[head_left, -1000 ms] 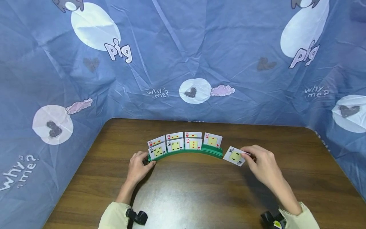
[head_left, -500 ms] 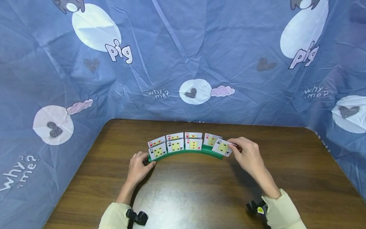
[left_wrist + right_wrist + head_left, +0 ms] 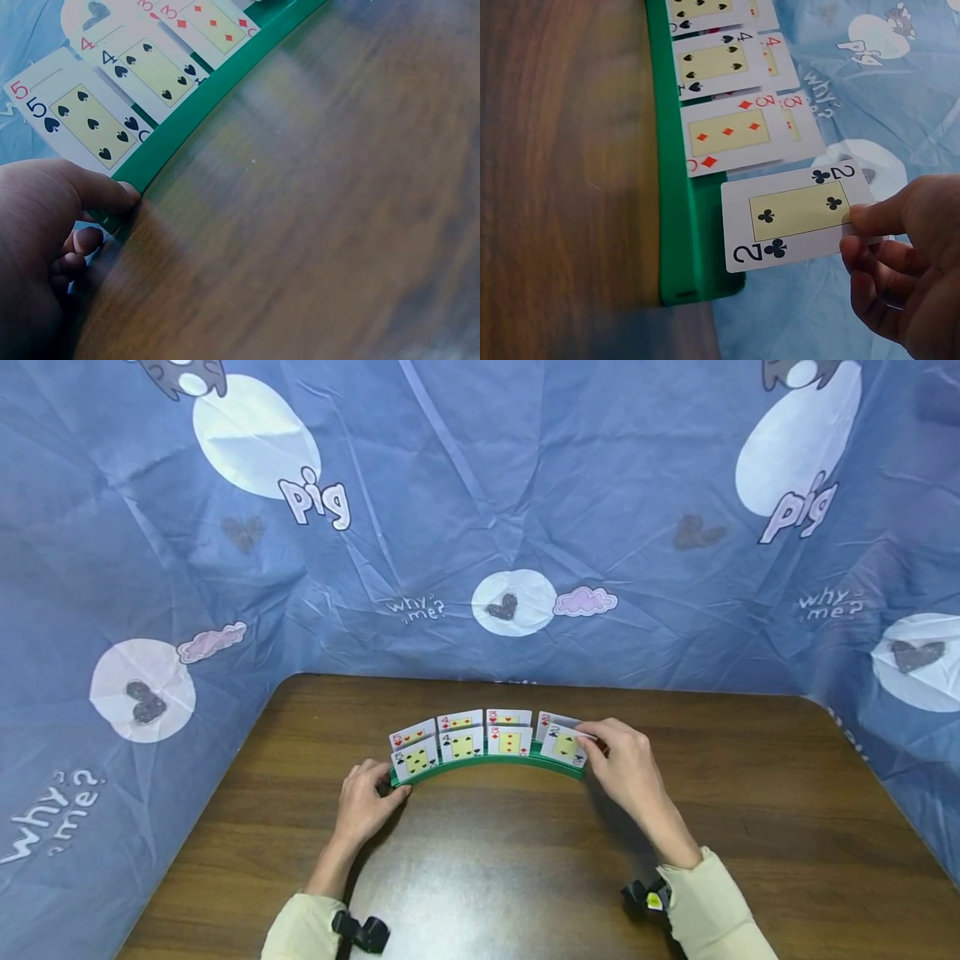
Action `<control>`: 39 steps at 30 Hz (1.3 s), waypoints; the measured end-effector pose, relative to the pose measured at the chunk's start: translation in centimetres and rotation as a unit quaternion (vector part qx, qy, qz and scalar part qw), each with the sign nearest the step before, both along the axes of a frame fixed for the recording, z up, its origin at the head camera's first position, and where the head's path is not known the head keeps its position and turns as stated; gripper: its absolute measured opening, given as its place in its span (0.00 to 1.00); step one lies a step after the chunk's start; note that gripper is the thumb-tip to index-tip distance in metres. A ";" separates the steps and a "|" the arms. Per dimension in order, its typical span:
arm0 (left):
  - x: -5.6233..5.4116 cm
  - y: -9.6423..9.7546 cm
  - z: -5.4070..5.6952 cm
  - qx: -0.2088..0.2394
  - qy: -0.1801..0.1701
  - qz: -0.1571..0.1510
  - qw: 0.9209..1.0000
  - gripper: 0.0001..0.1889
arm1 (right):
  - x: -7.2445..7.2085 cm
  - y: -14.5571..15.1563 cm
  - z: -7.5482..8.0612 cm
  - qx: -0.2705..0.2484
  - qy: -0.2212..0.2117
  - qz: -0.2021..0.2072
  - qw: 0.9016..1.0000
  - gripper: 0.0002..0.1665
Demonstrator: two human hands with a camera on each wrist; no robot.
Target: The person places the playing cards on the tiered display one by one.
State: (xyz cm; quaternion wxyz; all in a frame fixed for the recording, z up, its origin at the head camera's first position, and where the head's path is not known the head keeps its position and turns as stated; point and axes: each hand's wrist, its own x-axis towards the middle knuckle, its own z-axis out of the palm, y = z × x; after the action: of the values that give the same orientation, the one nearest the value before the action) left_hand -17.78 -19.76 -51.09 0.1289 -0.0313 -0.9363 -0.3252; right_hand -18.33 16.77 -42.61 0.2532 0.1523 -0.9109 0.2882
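A curved green card holder [image 3: 491,761] stands on the table with playing cards upright in two rows. At its left end my left hand [image 3: 363,802] grips it, thumb [image 3: 124,196] on the front edge and fingers behind. My right hand [image 3: 628,770] pinches a two of clubs [image 3: 799,217] by its upper right edge, between thumb and fingers. That card is just above the holder's right end, in front of a red two [image 3: 551,718] in the back row. The front row holds a five of spades [image 3: 91,124], a four of spades [image 3: 161,75] and a three of diamonds [image 3: 727,132].
The holder stands on a brown wooden table [image 3: 480,852] with a bright glare patch at the front. A blue printed cloth [image 3: 420,527] hangs behind the table and along its sides. Black cameras are strapped at both wrists.
My right hand has carried the two of clubs leftward, from beside the holder to over its right end, now overlapping the red two. My left hand has kept its grip.
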 end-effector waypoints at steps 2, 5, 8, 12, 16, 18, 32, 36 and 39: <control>0.0 0.0 0.0 0.000 0.001 0.000 1.000 0.12 | 0.0 -0.2 -0.2 0.002 -0.005 -0.001 1.000 0.09; 0.0 0.0 0.0 0.001 0.005 -0.002 1.000 0.13 | 0.0 -0.4 -0.5 0.003 -0.016 -0.002 1.000 0.09; 0.0 0.0 0.0 0.002 0.009 -0.003 1.000 0.12 | -0.1 -0.6 -0.8 0.007 -0.022 -0.004 1.000 0.08; 0.0 0.1 0.0 0.002 0.008 -0.003 1.000 0.12 | -0.2 -0.8 -1.2 0.017 -0.018 -0.006 1.000 0.08; 0.0 0.1 0.0 0.001 0.000 0.000 1.000 0.12 | -0.2 -1.0 -1.4 0.019 -0.015 -0.008 1.000 0.08; 0.0 0.1 0.0 -0.001 -0.003 0.001 1.000 0.12 | -0.2 -1.0 -1.3 0.015 -0.013 -0.008 1.000 0.08; 0.1 0.0 -0.1 0.000 0.003 0.000 1.000 0.12 | -0.2 -1.0 -1.5 0.026 -0.029 -0.002 0.999 0.08; 0.1 0.0 0.0 -0.003 0.001 0.000 1.000 0.12 | -0.3 -1.0 -1.7 0.026 -0.033 0.002 0.999 0.08; 0.0 0.0 0.0 -0.002 -0.001 0.000 1.000 0.12 | -0.4 -0.9 -1.9 0.026 -0.039 0.003 0.999 0.09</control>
State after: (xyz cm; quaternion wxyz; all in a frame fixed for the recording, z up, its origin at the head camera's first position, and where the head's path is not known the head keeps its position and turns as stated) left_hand -17.74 -19.75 -51.06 0.1274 -0.0315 -0.9372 -0.3233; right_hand -18.69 15.83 -44.48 0.2127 0.1505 -0.9268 0.2706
